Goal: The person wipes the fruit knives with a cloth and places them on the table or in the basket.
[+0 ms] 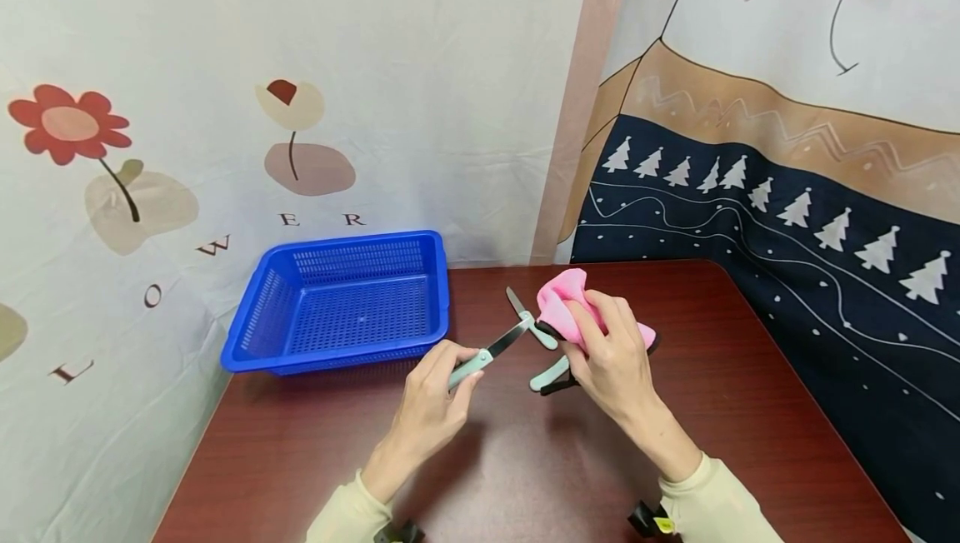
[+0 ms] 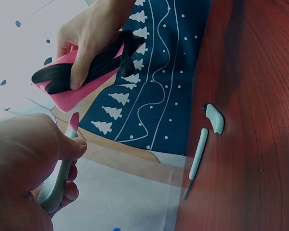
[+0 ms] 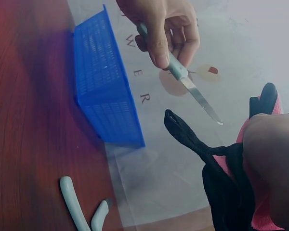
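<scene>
My left hand [image 1: 429, 400] grips a small knife by its mint-green handle [image 1: 469, 368], its bare blade [image 3: 202, 103] pointing toward the other hand. The right hand [image 1: 618, 364] holds a bunched pink cloth [image 1: 561, 303] with black edging, and a black loop [image 3: 185, 132] hangs from it. Knife tip and cloth look close together in the head view; a gap shows between them in the right wrist view. On the table below lie another mint-handled knife [image 1: 545, 336] with its blade out and a second mint handle [image 1: 550, 375], partly hidden by the black strap.
A blue perforated plastic basket [image 1: 333, 357] stands at the back left of the dark red wooden table [image 1: 517, 476]. Behind the table hang a light flower-printed cloth [image 1: 450, 110] and a navy cloth with white trees [image 1: 750, 251].
</scene>
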Tool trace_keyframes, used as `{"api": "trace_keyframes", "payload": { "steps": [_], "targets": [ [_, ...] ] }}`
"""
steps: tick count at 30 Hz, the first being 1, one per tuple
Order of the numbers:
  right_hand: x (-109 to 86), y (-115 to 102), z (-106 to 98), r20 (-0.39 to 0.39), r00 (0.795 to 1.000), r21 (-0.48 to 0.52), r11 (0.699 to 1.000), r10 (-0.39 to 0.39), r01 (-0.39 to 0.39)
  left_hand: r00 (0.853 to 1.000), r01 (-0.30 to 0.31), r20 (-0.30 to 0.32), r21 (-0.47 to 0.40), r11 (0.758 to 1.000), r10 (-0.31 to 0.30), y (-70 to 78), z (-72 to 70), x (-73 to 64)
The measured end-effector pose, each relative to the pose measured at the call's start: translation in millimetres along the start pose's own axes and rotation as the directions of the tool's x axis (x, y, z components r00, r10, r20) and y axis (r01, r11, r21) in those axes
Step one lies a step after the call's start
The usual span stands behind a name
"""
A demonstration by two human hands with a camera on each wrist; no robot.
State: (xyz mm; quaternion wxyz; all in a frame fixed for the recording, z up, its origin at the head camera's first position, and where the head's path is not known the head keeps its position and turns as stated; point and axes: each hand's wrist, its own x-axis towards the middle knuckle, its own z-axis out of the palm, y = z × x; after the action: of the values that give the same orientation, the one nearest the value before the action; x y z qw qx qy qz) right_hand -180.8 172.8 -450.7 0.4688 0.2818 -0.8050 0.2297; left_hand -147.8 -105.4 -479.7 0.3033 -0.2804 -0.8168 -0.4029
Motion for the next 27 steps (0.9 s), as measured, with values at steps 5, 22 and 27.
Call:
{"api": "trace_keyframes", "payload": {
  "steps": [5,22,27],
  "targets": [
    [-0.3,-6,4,-0.005,0.999,0.027,0.999,-0.032,0.032,1.0,-0.023,-0.016,0.013,1.0,0.024,-1.8,1.9,1.4],
    [-6.6,-51,28,0.024,0.956,0.088,0.953,-0.292,0.289,0.997,-0.069,-0.036,0.051,0.996,0.071,-2.9,1.9,3.8],
    [-8.4,-54,30,0.034,0.953,0.068,0.952,-0.302,0.299,0.997,-0.065,-0.037,0.035,0.997,0.067,-2.4,1.0,2.6]
  ]
}}
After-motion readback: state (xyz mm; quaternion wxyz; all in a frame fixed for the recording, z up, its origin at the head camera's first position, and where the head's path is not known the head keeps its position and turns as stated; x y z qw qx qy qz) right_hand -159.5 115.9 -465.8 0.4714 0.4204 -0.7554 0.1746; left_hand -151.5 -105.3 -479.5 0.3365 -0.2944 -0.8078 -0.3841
